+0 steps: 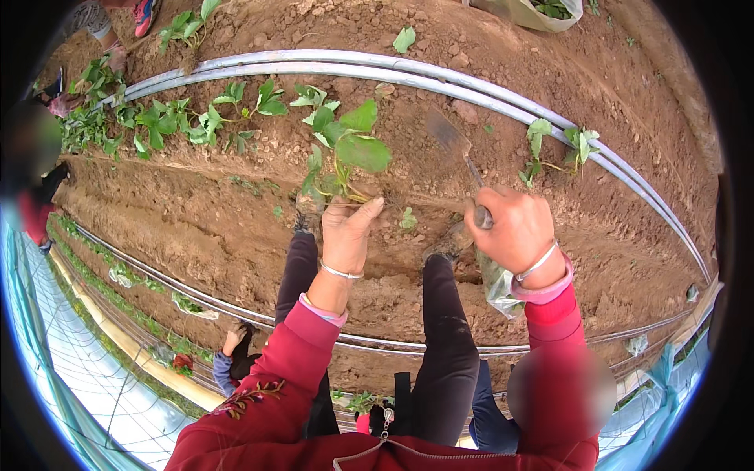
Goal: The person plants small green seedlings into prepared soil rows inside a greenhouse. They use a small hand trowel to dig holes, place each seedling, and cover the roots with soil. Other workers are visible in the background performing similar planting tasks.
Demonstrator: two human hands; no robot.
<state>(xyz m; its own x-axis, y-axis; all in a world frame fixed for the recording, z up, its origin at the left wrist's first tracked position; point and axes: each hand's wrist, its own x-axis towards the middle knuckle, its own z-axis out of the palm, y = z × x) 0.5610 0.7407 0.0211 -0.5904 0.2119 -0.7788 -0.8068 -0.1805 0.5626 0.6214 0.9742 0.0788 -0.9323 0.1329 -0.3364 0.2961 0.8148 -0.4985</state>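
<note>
My left hand (349,226) pinches a leafy strawberry seedling (349,144) by its stems near the root end, with the leaves pointing away from me. In my right hand (513,229) is the handle of a small trowel (449,134). Its soil-dusted blade lies against or just above the brown earth of the raised bed (406,153); contact cannot be told. A small loose green leaf (407,219) rests on the soil between my hands. To the right, another seedling (556,154) lies partly across a pair of pale drip pipes (365,65).
Several seedlings (203,120) line the bed at left, near another person's hand (62,106). A pale bag of plants (548,15) stands at the top. Below my right hand is a clear plastic bag (503,291). Another worker's sleeve (222,372) shows at lower left.
</note>
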